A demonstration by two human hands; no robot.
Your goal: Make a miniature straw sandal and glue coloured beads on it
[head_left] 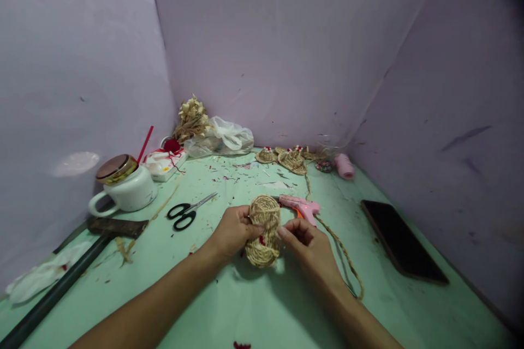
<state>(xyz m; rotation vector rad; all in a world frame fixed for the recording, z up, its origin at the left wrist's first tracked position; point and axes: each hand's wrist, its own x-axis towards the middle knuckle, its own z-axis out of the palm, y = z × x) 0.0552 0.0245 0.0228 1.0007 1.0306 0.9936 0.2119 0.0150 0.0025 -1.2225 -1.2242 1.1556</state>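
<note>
My left hand (234, 233) grips a coiled straw-rope piece (264, 211), shaped like a figure eight, by its left side, thumb on the front. A small dark red bit shows near its middle. At the piece's right edge, my right hand (306, 240) has thumb and fingers pinched together; what lies between them is too small to make out. Just behind the right hand rests a pink hot glue gun (301, 205) with an orange trigger and a small red light. A braided straw rope (341, 248) runs past the gun and curves down beside my right forearm.
Black-handled scissors (188, 212) lie left of my hands. Further left are a hammer-like tool (118, 226) and a white mug (133, 191). A phone (403, 240) lies at right. Straw pieces (291, 161), a pink spool (344, 166) and a plastic bag (227, 136) line the back.
</note>
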